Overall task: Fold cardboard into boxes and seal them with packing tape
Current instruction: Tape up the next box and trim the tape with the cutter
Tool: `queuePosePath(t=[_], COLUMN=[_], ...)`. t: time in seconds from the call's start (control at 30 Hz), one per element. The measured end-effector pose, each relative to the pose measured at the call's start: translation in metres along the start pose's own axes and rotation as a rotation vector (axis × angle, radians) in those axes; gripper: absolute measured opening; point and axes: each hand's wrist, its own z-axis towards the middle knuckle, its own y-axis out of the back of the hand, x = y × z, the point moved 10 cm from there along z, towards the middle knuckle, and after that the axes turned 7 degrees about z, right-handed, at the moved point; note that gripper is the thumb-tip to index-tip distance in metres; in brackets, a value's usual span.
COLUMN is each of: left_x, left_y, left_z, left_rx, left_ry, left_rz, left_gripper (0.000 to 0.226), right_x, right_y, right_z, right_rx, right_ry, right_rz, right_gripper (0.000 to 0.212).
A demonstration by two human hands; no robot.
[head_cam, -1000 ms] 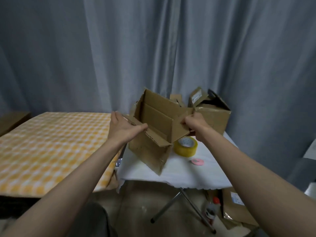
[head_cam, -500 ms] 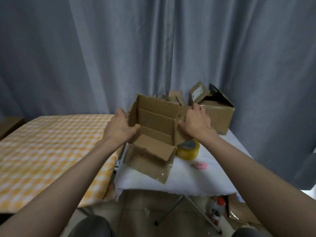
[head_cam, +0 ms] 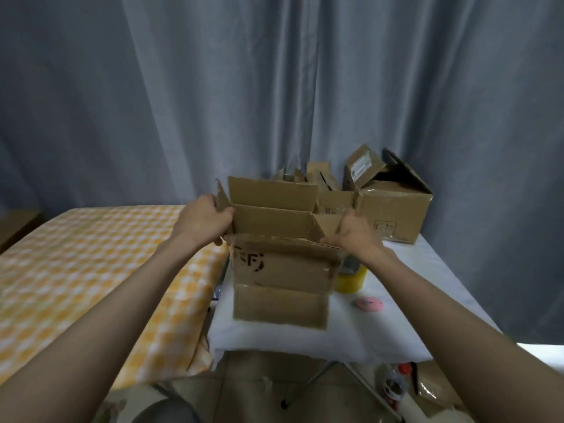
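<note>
Left hand [head_cam: 205,219] grips box [head_cam: 282,264] at its left top corner, fingers curled on the side flap. Box stands upright on the white table [head_cam: 406,325], top flaps up, front flap hanging down. Right hand [head_cam: 354,236] pinches the right flap edge. Likely squaring up the box: keep corners true, fold short flaps first, then long ones. Tape [head_cam: 351,277] sits just right of the box, partly hidden. Dark stamp on the box front, unreadable; white label on back box [head_cam: 393,209] too small.
</note>
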Motion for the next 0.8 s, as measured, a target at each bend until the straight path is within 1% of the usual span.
queuePosePath(t=[0.07,0.13,0.17,0.2,0.27,0.3,0.33,0.37,0.4,0.47,0.53,0.63,0.67,0.73,0.8], left_x=[0.009,0.026,0.034,0.04,0.047,0.047,0.043,0.035,0.024,0.006,-0.003,-0.01,-0.011,-0.011,-0.012], left_y=[-0.001,-0.004,-0.004,-0.003,0.005,0.013,0.022,0.03,0.034,0.03,0.026,0.027,0.026,0.023,0.021], left_z=[-0.012,-0.019,-0.02,-0.02,-0.015,-0.009,0.0,0.009,0.019,0.037,0.052,0.063,0.064,0.064,0.061], left_rx=[0.1,0.175,0.187,0.19,0.142,0.086,0.025,-0.02,-0.032,0.035,0.085,0.065,0.059,0.043,0.032], left_ry=[0.007,0.069,0.108,0.149,0.207,0.202,0.171,0.118,0.056,-0.024,-0.024,-0.037,-0.05,-0.064,-0.075], left_rz=[-0.05,-0.084,-0.115,-0.164,-0.234,-0.196,-0.126,-0.061,-0.006,0.119,0.222,0.263,0.258,0.217,0.18], left_gripper=[0.02,0.02,0.029,0.042,0.077,0.092,0.1,0.102,0.098,0.082,0.065,0.03,0.023,0.022,0.023], right_x=[0.004,0.014,0.02,0.026,0.036,0.04,0.043,0.045,0.047,0.052,0.055,0.048,0.042,0.027,0.009], right_y=[0.01,0.013,0.013,0.013,0.011,0.011,0.011,0.012,0.014,0.018,0.02,0.021,0.022,0.028,0.035], right_z=[0.007,0.01,0.01,0.01,0.009,0.009,0.008,0.007,0.006,0.004,0.003,0.008,0.011,0.016,0.019], right_rx=[-0.027,-0.029,-0.029,-0.028,-0.018,-0.008,-0.002,0.0,-0.002,-0.005,-0.004,0.01,0.008,-0.012,-0.033], right_ry=[0.032,0.095,0.135,0.176,0.257,0.292,0.32,0.34,0.358,0.394,0.423,0.407,0.38,0.283,0.146], right_rz=[0.031,-0.007,-0.029,-0.044,-0.06,-0.067,-0.079,-0.095,-0.109,-0.134,-0.164,-0.166,-0.14,-0.046,0.045], right_gripper=[0.083,0.085,0.086,0.087,0.086,0.085,0.085,0.086,0.086,0.088,0.088,0.091,0.092,0.096,0.106])
